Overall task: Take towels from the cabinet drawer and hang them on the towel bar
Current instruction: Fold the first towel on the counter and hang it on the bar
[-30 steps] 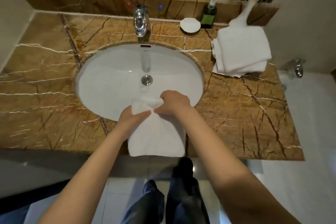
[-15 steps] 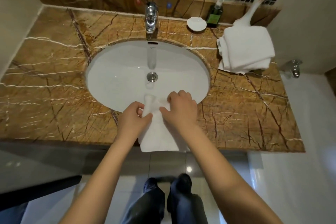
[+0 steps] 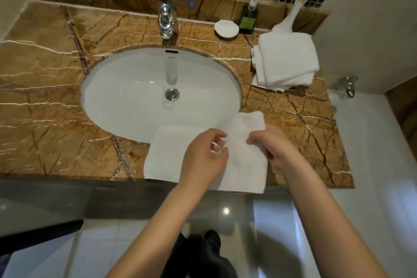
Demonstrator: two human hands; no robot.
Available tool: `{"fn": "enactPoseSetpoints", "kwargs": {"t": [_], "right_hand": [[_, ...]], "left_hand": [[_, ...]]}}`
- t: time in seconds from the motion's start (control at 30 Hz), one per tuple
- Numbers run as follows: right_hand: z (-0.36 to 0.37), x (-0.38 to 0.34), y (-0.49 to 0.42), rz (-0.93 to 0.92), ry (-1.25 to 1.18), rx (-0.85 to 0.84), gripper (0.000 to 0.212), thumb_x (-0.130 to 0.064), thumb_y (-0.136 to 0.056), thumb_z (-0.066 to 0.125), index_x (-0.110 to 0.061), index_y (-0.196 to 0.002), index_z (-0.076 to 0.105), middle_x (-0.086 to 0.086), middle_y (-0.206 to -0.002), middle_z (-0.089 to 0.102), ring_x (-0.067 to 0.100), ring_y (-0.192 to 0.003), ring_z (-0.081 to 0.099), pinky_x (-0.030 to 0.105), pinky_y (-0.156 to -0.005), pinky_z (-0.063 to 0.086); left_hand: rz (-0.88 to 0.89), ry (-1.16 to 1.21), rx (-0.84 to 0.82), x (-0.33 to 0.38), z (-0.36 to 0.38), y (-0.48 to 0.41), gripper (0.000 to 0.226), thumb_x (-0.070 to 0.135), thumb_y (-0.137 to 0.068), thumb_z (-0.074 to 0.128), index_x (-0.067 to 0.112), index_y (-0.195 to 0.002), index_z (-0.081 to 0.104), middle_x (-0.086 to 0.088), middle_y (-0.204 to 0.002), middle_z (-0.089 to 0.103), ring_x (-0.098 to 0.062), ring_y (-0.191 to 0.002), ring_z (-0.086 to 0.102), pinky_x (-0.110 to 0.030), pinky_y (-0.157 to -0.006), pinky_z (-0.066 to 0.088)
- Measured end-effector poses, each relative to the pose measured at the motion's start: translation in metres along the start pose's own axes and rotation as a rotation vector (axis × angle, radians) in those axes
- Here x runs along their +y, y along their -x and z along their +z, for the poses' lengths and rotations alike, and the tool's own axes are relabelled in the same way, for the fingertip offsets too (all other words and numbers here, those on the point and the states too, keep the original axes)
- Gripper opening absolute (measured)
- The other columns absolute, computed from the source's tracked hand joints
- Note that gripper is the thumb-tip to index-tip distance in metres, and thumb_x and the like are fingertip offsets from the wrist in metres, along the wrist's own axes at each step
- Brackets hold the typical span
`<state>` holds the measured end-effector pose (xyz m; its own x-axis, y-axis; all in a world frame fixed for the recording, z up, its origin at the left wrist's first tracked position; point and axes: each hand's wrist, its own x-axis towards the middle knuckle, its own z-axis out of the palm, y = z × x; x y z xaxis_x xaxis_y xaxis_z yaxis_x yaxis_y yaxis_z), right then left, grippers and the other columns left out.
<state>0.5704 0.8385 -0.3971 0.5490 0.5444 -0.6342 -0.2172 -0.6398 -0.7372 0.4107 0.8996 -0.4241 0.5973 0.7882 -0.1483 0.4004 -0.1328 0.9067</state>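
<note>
Unfolding step: you have the hand towel part-opened between both hands, by my reading to ready it for hanging.
Left hand: fingers curled, thumb and forefinger nipping a fold of cloth at the towel's middle.
Right hand: fingers pinching the raised flap just across from your left fingertips; only a thin edge is caught.
Towel position: most of it spreads left of and beneath your left fingers. Its far edge lies over the near rim of the sink, and its near edge passes the front of the counter under your wrists. Whether it rests flat or is lifted, I cannot tell.
Risk, wetting: the corner beyond your fingertips could dip into the basin if you slacken; whether the basin is wet cannot be seen.
Risk, drop: a light pinch on one layer may slip, and the overhanging edge would pull the cloth to the floor.
Risk, knock: the folded towel stack, soap bottle and vase stand beyond and right of your right fingers, so a wide sweep that way could topple them.
Risk, uneven hang: grips set close together leave the left side unsupported.
Not in view: towel bar, drawer.
</note>
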Motion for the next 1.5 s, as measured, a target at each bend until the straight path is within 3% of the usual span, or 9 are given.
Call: {"fn": "enactPoseSetpoints", "kwargs": {"t": [0.23, 0.37, 0.63, 0.77, 0.93, 1.13, 1.2, 1.33, 1.5], "right_hand": [[-0.032, 0.044, -0.042, 0.028, 0.236, 0.219, 0.021, -0.001, -0.074, 0.064, -0.012, -0.092, 0.06, 0.008, -0.092, 0.064, 0.025, -0.086, 0.06, 0.032, -0.07, 0.049], [-0.026, 0.071, -0.045, -0.116, 0.488, 0.335, 0.022, -0.012, -0.077, 0.063, -0.022, -0.096, 0.063, -0.004, -0.083, 0.063, 0.017, -0.074, 0.057, 0.022, -0.054, 0.038], [0.012, 0.07, -0.033, -0.351, 0.85, 0.684, 0.063, -0.017, -0.074, 0.072, -0.019, -0.13, 0.043, 0.008, -0.128, 0.047, 0.026, -0.118, 0.042, 0.038, -0.093, 0.037], [0.071, 0.065, -0.022, -0.552, 0.674, 0.427, 0.048, -0.018, -0.077, 0.063, -0.024, -0.124, 0.052, 0.001, -0.121, 0.048, 0.019, -0.114, 0.041, 0.033, -0.087, 0.038], [0.133, 0.058, -0.016, -0.484, 0.54, 0.086, 0.024, -0.036, -0.087, 0.051, -0.027, -0.106, 0.062, -0.007, -0.105, 0.064, 0.009, -0.09, 0.058, 0.018, -0.062, 0.038], [0.159, 0.023, -0.015, -0.202, 0.48, -0.049, 0.059, -0.076, -0.07, 0.043, -0.019, -0.08, 0.057, -0.007, -0.077, 0.063, 0.013, -0.071, 0.059, 0.028, -0.053, 0.035], [0.153, 0.015, -0.019, -0.178, 0.437, -0.052, 0.053, -0.068, -0.067, 0.049, -0.015, -0.075, 0.055, -0.002, -0.074, 0.063, 0.018, -0.071, 0.061, 0.03, -0.053, 0.037], [0.131, 0.012, -0.032, -0.145, 0.414, -0.096, 0.017, -0.01, -0.074, 0.054, -0.014, -0.062, 0.043, 0.003, -0.061, 0.049, 0.022, -0.062, 0.05, 0.032, -0.059, 0.039], [0.108, 0.02, -0.033, -0.156, 0.225, -0.192, 0.009, -0.012, -0.083, 0.054, -0.013, -0.087, 0.062, 0.011, -0.087, 0.066, 0.025, -0.078, 0.063, 0.035, -0.069, 0.048]], "left_hand": [[0.089, -0.568, -0.068, -0.054, 0.027, 0.001, 0.03, 0.024, -0.087, 0.06, 0.019, -0.116, 0.06, 0.0, -0.115, 0.054, -0.018, -0.106, 0.048, -0.023, -0.081, 0.039], [0.107, -0.579, 0.006, -0.06, 0.035, 0.0, 0.025, 0.02, -0.083, 0.065, 0.017, -0.108, 0.064, -0.001, -0.109, 0.053, -0.019, -0.101, 0.048, -0.022, -0.078, 0.038], [-0.012, -0.411, 0.13, -0.064, 0.012, -0.003, 0.023, 0.021, -0.086, 0.063, 0.017, -0.108, 0.064, -0.001, -0.112, 0.058, -0.018, -0.107, 0.051, -0.018, -0.084, 0.03], [-0.324, -0.551, 0.441, -0.078, -0.023, -0.001, 0.045, 0.032, -0.082, 0.066, 0.012, -0.121, 0.056, -0.012, -0.124, 0.052, -0.031, -0.119, 0.042, -0.04, -0.096, 0.037], [-0.509, -0.236, 0.414, -0.085, -0.047, -0.007, 0.079, 0.031, -0.072, 0.08, 0.003, -0.135, 0.042, -0.015, -0.13, 0.053, -0.033, -0.118, 0.05, -0.043, -0.096, 0.045], [-0.236, -0.104, 0.431, -0.064, -0.041, 0.002, 0.005, 0.008, -0.078, 0.066, 0.012, -0.08, 0.065, 0.001, -0.074, 0.062, -0.016, -0.071, 0.058, -0.011, -0.053, 0.036], [-0.117, -0.115, 0.325, -0.056, -0.032, 0.008, 0.013, -0.001, -0.076, 0.061, 0.012, -0.073, 0.062, 0.0, -0.07, 0.059, -0.014, -0.068, 0.055, -0.014, -0.054, 0.034], [-0.037, 0.047, 0.169, -0.055, -0.024, 0.013, 0.016, -0.001, -0.079, 0.062, 0.011, -0.079, 0.073, -0.001, -0.077, 0.069, -0.013, -0.077, 0.064, -0.023, -0.071, 0.05], [-0.278, 0.161, 0.491, -0.059, -0.032, -0.002, 0.009, 0.025, -0.087, 0.062, 0.017, -0.088, 0.065, 0.009, -0.084, 0.065, -0.012, -0.084, 0.062, -0.017, -0.066, 0.046]]}}
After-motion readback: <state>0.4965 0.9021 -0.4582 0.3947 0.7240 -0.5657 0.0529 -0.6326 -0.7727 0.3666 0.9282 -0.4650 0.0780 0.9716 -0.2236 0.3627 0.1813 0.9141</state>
